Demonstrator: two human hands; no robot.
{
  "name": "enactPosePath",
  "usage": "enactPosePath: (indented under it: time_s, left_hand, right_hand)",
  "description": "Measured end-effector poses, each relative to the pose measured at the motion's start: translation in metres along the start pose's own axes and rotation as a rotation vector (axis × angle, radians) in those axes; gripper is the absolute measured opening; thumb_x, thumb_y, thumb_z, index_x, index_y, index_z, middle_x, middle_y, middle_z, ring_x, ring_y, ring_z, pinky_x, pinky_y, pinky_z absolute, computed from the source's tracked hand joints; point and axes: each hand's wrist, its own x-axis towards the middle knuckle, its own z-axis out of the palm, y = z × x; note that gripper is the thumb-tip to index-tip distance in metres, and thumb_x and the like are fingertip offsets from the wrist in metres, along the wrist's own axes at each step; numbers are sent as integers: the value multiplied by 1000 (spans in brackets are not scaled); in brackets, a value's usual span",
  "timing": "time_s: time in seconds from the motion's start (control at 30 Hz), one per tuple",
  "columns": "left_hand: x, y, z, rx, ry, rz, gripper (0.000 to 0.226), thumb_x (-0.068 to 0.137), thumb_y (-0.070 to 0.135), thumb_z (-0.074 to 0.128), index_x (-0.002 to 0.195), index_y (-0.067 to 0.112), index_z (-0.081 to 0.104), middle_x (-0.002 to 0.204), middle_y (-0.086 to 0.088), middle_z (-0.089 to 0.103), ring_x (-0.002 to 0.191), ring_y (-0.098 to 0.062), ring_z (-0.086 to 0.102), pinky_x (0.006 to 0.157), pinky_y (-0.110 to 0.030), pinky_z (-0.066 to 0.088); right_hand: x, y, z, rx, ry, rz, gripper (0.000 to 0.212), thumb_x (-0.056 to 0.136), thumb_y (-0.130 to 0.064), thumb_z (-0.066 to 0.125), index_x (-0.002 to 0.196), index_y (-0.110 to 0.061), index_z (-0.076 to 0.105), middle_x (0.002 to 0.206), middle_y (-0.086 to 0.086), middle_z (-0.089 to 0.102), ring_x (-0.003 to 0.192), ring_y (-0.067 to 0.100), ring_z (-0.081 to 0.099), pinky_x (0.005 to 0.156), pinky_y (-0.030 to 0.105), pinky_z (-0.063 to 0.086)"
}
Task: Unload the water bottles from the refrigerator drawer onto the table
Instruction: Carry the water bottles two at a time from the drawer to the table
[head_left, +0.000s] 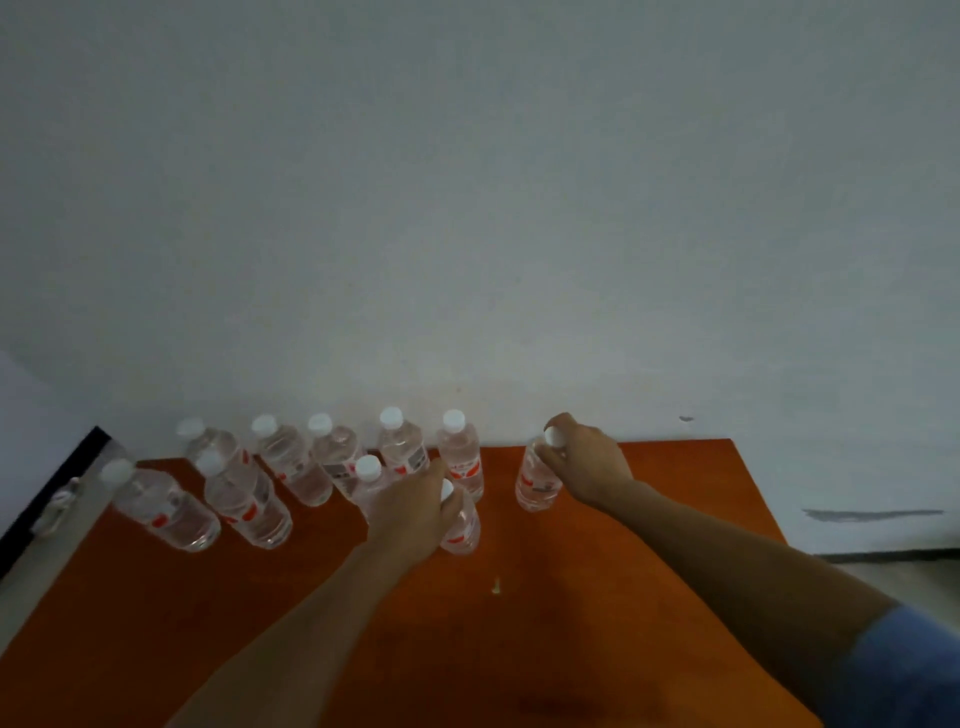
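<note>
On worktop (649, 519): each hand grasps one upright bottle near its cap. Left hand (415, 506) on near bottle (462, 530); right hand (589, 462) on far-right bottle (537, 480). Eight more bottles (291, 462) stand along the wall (467, 208).

Roughly ten water bottles (283, 467), one table (675, 499), two hands (415, 512)

The room is looking dim and flat to me, with soft light falling evenly on the pale wall (478, 208) and no hard glare anywhere. My forearms are showing dark against the orange table (675, 488), and a faint shadow is pooling near me on its surface. Everything is looking slightly soft (the bottles (291, 467) on the far left most of all), and they are leaning outward from wide-angle distortion.
</note>
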Motion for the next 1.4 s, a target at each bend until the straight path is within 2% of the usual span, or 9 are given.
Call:
enactPosePath:
  time_s: [0.17,0.3,0.47,0.63,0.8,0.93,1.07,1.2,1.4]
  left_hand:
    - [36,-30,9,39,-43,37,34,97,47,37,120,23,42,91,2,65,72,-14,60,61,-30,45]
    - [51,-42,18,16,-74,41,49,86,61,23,124,33,35,95,5,63,79,-19,64,68,-45,55]
    - [57,-42,22,-44,-95,63,40,95,44,43,131,31,35,97,2,64,81,-18,64,70,-38,54]
    - [53,-29,9,79,-32,168,42,96,47,40,130,22,42,117,-1,57,102,-18,59,80,-31,50]
    - [57,9,-15,226,106,249,35,99,43,35,119,18,49,116,-1,55,101,-16,53,79,-28,51]
    - [45,65,-22,246,112,341,30,98,37,38,117,17,50,112,-2,55,98,-18,55,70,-29,46]
    - [5,146,-5,238,68,498,26,97,38,40,111,18,51,107,-2,57,94,-19,57,69,-29,47]
    - [-73,244,27,199,-42,703,27,96,37,42,111,18,53,106,-3,58,94,-22,59,78,-37,54]
    - [-220,395,73,142,-203,1027,24,94,36,43,103,17,54,103,-3,59,88,-22,59,70,-33,46]
  right_hand:
    - [45,-11,22,-20,-51,86,33,98,-40,48,120,-15,49,105,10,68,91,26,65,73,36,54]
    - [64,-16,28,-32,-35,111,33,97,-39,51,119,-15,50,101,9,69,88,26,66,74,39,57]
    - [66,-15,35,-60,7,120,33,97,-43,50,117,-17,50,98,5,69,84,23,66,73,37,57]
    - [50,-11,31,17,-60,176,49,96,-41,54,137,-19,39,116,8,67,98,26,66,81,41,56]
    - [-2,13,8,-8,-28,229,57,94,-39,58,143,-21,36,108,4,67,91,20,65,77,33,54]
    - [-76,49,-31,-31,25,309,49,96,-39,55,139,-19,44,104,4,67,84,21,63,70,33,53]
    - [-188,92,-72,-49,105,471,49,96,-40,54,138,-18,47,114,7,65,97,25,63,81,38,53]
    - [-340,128,-99,-46,232,703,43,94,-43,54,131,-22,54,112,1,68,97,19,64,85,35,54]
    - [-585,161,-129,-48,341,1083,41,93,-45,53,128,-25,55,117,1,67,104,23,61,84,33,50]
